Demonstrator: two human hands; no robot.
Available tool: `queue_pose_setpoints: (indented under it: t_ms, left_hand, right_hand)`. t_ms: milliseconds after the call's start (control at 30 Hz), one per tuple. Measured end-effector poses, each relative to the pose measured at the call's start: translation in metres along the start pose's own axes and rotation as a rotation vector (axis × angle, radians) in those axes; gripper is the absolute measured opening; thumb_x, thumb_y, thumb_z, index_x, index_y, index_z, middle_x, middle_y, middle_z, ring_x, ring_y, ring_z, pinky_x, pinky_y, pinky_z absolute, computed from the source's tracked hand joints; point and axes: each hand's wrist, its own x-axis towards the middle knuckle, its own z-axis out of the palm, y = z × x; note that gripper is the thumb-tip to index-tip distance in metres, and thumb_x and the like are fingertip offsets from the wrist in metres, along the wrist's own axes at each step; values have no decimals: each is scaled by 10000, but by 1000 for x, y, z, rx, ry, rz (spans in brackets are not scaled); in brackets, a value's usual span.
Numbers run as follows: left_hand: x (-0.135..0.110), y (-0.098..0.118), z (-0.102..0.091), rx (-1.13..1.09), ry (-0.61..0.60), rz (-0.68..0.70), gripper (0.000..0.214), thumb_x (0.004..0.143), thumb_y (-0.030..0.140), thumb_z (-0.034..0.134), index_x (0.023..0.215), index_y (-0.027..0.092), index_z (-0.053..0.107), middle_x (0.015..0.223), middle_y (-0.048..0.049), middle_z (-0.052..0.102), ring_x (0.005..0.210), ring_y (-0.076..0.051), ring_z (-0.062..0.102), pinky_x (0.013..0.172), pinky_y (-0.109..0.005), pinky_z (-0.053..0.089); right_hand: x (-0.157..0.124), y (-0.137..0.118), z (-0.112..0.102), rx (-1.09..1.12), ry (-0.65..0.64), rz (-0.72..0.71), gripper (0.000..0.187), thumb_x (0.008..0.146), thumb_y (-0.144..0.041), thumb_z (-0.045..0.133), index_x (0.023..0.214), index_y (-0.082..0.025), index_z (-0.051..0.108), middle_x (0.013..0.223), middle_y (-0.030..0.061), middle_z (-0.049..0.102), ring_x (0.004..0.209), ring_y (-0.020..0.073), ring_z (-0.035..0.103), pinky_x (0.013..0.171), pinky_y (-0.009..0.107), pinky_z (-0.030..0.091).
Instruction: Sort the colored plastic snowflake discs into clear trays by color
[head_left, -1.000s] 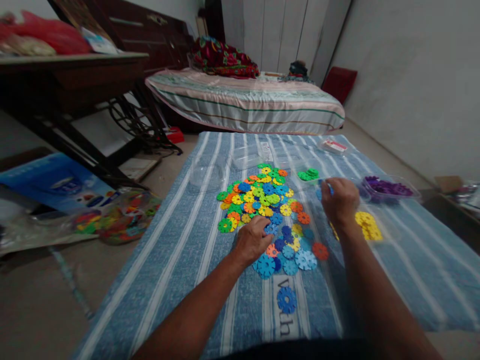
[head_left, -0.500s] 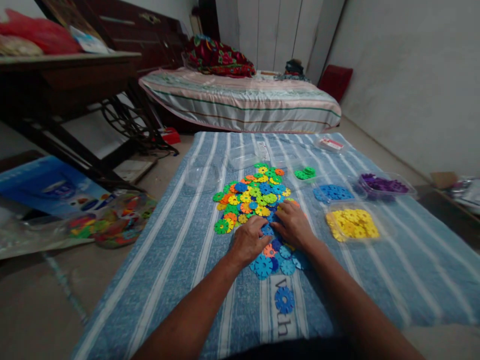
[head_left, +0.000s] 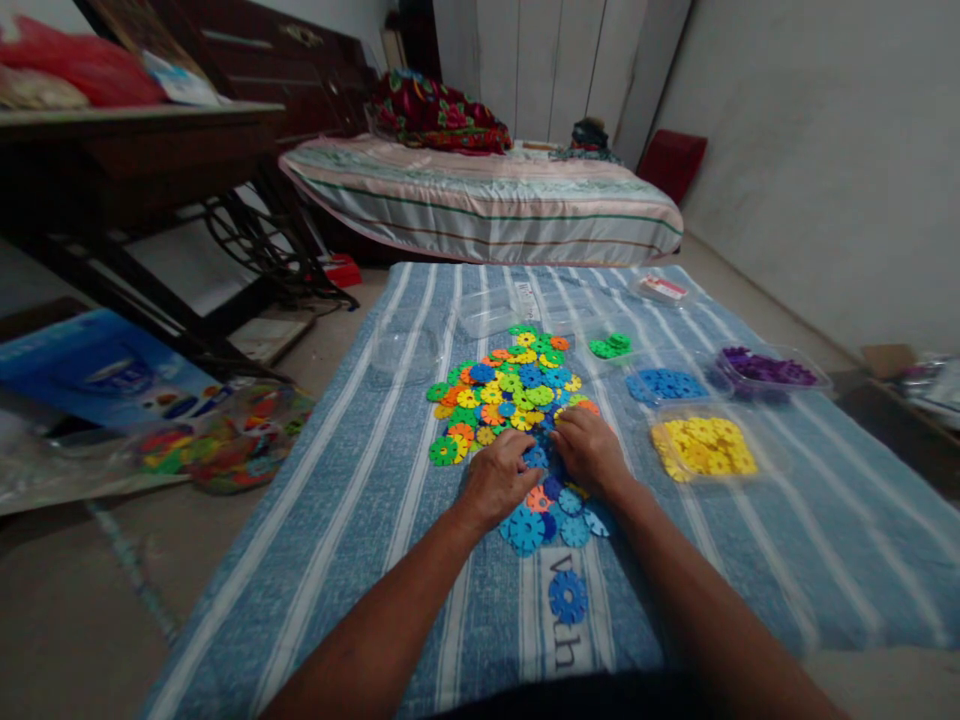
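Observation:
A heap of notched plastic discs (head_left: 510,385) in green, yellow, orange and blue spreads over the cloth before me. At its near side my left hand (head_left: 501,478) is closed, thumb and fingers bent about a blue notched disc (head_left: 535,457). My right hand (head_left: 589,448) lies just across from it with curled fingers; its fingertips touch the blue pieces, and what they grip is hidden. Nearer to me are lighter blue discs (head_left: 526,528) and an orange disc (head_left: 537,498). One single blue disc (head_left: 568,597) lies apart on the printed strip.
On the right stand clear tubs of yellow discs (head_left: 705,447), blue discs (head_left: 664,385), purple discs (head_left: 769,367) and green discs (head_left: 610,346). Further clear tubs (head_left: 405,350) line the far left of the striped cloth (head_left: 322,540). A bed (head_left: 487,205) stands beyond.
My right hand has shifted slightly, its fingers curling in more over the blue pieces. My left hand stays nearly in place.

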Motion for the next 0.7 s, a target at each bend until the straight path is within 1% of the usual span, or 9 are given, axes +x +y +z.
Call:
queue_pose_setpoints:
  t_ms: [133,333,433,567,700]
  left_hand:
    - [0,-3,1,-16,-4,-4,263,758,155,693,1016,190,655,1035,-26,665,666,-93,614,706,-247,527]
    - [0,-3,2,-31,2,-8,261,748,136,687,1001,191,655,1018,-19,660,663,-91,605,716,-246,528]
    - [0,-2,2,-32,-3,-12,252,747,134,690,992,187,657,996,-16,656,660,-91,602,706,-241,522]
    - [0,-1,1,-33,9,-6,236,749,146,695,977,199,660,977,-5,653,652,-89,597,699,-236,518]
    - [-1,0,0,-34,13,1,237,748,151,697,976,206,660,980,0,657,647,-85,596,697,-234,517]
  right_hand:
    - [1,1,-3,-27,35,10,256,983,-239,476,815,-214,668,897,97,669,890,221,611,831,363,515]
    - [3,3,-11,-32,16,11,250,956,-172,457,812,-212,657,831,83,663,810,205,603,745,333,497]
    - [2,4,-13,-13,19,36,250,950,-179,464,809,-217,667,829,82,667,816,207,615,754,336,507]
    - [1,5,-14,61,34,103,229,943,-216,481,835,-225,684,846,86,688,839,220,638,777,353,531]
    - [1,6,-16,110,60,153,205,939,-236,490,851,-233,676,836,71,702,839,214,656,787,349,539]
